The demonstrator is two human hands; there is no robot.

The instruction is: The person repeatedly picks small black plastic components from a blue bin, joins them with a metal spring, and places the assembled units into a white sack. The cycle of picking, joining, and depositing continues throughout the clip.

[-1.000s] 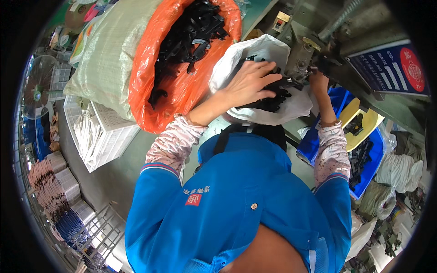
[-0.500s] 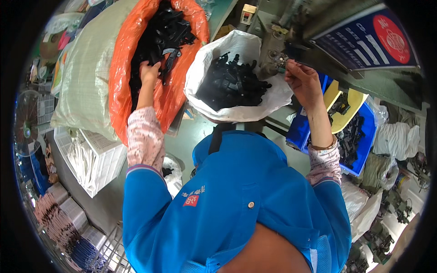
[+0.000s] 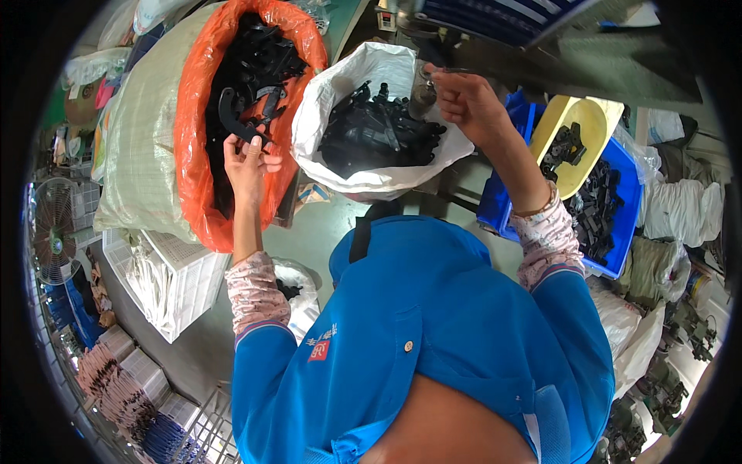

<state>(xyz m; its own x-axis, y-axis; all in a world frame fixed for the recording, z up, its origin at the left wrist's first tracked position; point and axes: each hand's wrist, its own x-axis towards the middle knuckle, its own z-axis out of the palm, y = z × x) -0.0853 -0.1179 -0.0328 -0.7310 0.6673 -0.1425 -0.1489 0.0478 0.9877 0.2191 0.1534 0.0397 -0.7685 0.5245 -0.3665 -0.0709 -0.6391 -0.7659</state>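
Note:
My left hand (image 3: 249, 166) grips a curved black plastic part (image 3: 229, 116) at its lower end, thumb and fingers closed on it. It is over the mouth of an orange-lined sack (image 3: 189, 155) full of black plastic parts (image 3: 267, 58). My right hand (image 3: 468, 104) is raised at the machine (image 3: 525, 66), its thumb and forefinger pinched together by the metal fixture. What the pinch holds, if anything, is too small to make out. Between my hands stands a white sack (image 3: 305, 147) holding a heap of similar black parts (image 3: 379, 127).
On the right, a yellow bin (image 3: 568, 182) and a blue bin (image 3: 630, 209) hold small black parts. A dark blue sign (image 3: 495, 15) hangs at the machine's top. A white crate (image 3: 189, 278) stands on the floor at left, with a small white bag (image 3: 301, 313) beside it.
My left hand has come out of the heap in the orange-lined sack, now with a curved black plastic part. The view has shifted; my right hand stays pinched near the fixture.

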